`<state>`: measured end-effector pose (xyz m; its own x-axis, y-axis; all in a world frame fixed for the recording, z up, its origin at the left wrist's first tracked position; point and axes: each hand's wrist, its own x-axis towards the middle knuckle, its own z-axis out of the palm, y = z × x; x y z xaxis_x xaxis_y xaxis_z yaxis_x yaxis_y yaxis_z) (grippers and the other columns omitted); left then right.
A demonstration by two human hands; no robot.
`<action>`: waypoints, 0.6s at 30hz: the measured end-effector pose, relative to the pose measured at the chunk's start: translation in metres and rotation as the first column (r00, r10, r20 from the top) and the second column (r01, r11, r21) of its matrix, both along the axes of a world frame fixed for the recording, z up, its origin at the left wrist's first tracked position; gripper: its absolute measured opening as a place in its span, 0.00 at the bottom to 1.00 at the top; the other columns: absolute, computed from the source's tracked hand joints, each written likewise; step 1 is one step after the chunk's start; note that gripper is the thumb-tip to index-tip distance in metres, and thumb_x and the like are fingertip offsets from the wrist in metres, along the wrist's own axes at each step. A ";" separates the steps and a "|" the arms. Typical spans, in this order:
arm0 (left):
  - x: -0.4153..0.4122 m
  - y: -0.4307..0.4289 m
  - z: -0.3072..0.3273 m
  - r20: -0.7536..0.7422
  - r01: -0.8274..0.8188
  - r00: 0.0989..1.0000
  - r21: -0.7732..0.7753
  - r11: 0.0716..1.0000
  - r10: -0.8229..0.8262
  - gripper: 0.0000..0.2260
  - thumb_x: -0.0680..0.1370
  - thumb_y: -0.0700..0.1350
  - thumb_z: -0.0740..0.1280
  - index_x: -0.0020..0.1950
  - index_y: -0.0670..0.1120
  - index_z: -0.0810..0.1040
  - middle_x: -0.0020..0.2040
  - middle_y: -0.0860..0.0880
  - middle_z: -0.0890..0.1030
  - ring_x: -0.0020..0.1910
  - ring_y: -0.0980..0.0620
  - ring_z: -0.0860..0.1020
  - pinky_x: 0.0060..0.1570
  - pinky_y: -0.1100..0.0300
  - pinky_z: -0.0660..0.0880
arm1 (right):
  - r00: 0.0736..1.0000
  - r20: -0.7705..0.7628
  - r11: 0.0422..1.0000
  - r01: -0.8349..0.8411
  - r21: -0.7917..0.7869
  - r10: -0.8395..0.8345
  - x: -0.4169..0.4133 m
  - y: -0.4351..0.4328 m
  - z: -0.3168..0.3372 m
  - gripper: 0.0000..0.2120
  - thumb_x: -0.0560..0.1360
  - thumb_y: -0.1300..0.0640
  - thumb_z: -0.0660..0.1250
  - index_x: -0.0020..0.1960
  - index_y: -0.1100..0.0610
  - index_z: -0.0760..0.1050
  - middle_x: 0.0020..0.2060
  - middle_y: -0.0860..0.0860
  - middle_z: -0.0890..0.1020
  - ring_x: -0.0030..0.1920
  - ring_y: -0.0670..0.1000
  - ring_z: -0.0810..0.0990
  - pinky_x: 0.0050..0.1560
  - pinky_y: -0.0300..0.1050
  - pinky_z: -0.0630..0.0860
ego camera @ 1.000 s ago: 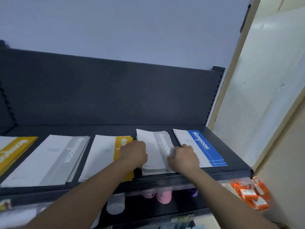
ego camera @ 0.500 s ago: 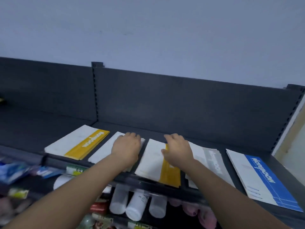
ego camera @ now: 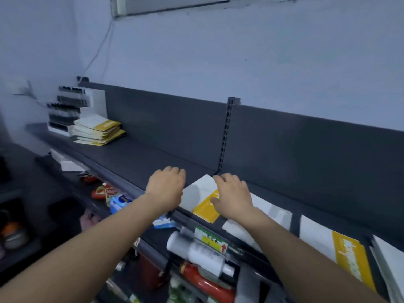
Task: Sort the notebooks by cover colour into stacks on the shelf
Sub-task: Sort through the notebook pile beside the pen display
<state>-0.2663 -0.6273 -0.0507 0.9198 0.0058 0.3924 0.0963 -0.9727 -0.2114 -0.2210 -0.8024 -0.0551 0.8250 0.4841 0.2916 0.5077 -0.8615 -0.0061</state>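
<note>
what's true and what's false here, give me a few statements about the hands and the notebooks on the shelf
1. A stack of yellow notebooks sits at the far left of the shelf. True.
2. The right hand rests on a blue notebook. False: it rests on a yellow-banded notebook.
3. A grey-banded notebook lies just right of that one. True.
4. The left hand lifts a notebook high off the shelf. False: it is down at the shelf, lifting nothing.

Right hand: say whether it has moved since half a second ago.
Yes. The right hand moved left along the shelf, towards the slotted upright post; it now rests on the yellow notebook nearest that post.
</note>
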 end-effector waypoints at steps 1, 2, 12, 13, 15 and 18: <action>-0.001 0.017 0.000 0.007 -0.016 1.000 -0.002 1.000 0.016 0.16 0.77 0.49 0.64 0.63 0.46 0.68 0.61 0.49 0.75 0.62 0.48 0.72 0.54 0.55 0.70 | 1.000 -0.001 1.000 -0.014 -0.002 0.014 0.002 0.017 0.001 0.27 0.78 0.47 0.63 0.73 0.53 0.60 0.67 0.52 0.68 0.67 0.56 0.66 0.64 0.50 0.63; -0.002 0.033 0.001 0.009 -0.029 1.000 -0.005 1.000 0.029 0.17 0.77 0.50 0.65 0.63 0.46 0.69 0.61 0.49 0.75 0.62 0.48 0.72 0.54 0.55 0.70 | 1.000 -0.001 1.000 -0.026 -0.004 0.026 0.005 0.034 0.001 0.27 0.78 0.47 0.63 0.73 0.53 0.61 0.67 0.52 0.68 0.67 0.56 0.66 0.65 0.50 0.64; -0.004 0.183 0.005 0.003 -0.160 0.987 -0.002 0.987 0.160 0.14 0.76 0.47 0.65 0.60 0.45 0.70 0.59 0.48 0.75 0.61 0.47 0.73 0.53 0.55 0.70 | 0.996 -0.002 0.996 -0.084 -0.013 0.084 0.027 0.186 0.002 0.28 0.77 0.45 0.63 0.72 0.54 0.60 0.66 0.53 0.69 0.67 0.56 0.66 0.65 0.51 0.64; -0.004 0.195 0.004 -0.005 -0.170 0.985 -0.004 0.985 0.170 0.13 0.76 0.45 0.64 0.60 0.45 0.70 0.59 0.48 0.75 0.61 0.47 0.73 0.53 0.55 0.70 | 0.996 -0.010 0.995 -0.094 -0.010 0.094 0.030 0.198 0.001 0.28 0.77 0.45 0.63 0.72 0.54 0.60 0.67 0.53 0.69 0.67 0.56 0.66 0.65 0.51 0.64; -0.001 0.219 0.003 -0.015 -0.192 0.981 -0.011 0.981 0.192 0.13 0.76 0.44 0.63 0.59 0.45 0.70 0.58 0.47 0.76 0.60 0.47 0.73 0.52 0.55 0.71 | 0.994 -0.022 0.994 -0.112 -0.008 0.112 0.037 0.223 0.000 0.27 0.77 0.46 0.63 0.72 0.54 0.61 0.66 0.54 0.69 0.67 0.56 0.66 0.65 0.50 0.64; 0.008 0.252 0.002 -0.020 -0.220 0.975 -0.028 0.975 0.219 0.12 0.76 0.45 0.63 0.59 0.45 0.70 0.58 0.47 0.76 0.60 0.47 0.73 0.54 0.54 0.70 | 0.990 -0.025 0.991 -0.136 -0.011 0.135 0.049 0.258 -0.002 0.27 0.77 0.46 0.63 0.71 0.54 0.61 0.66 0.54 0.69 0.66 0.56 0.67 0.64 0.51 0.64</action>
<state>-0.2584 -0.3753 -0.0491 0.9012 0.2197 0.3737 0.3048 -0.9341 -0.1860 -0.1723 -0.5441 -0.0567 0.7583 0.5954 0.2654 0.6197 -0.7848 -0.0099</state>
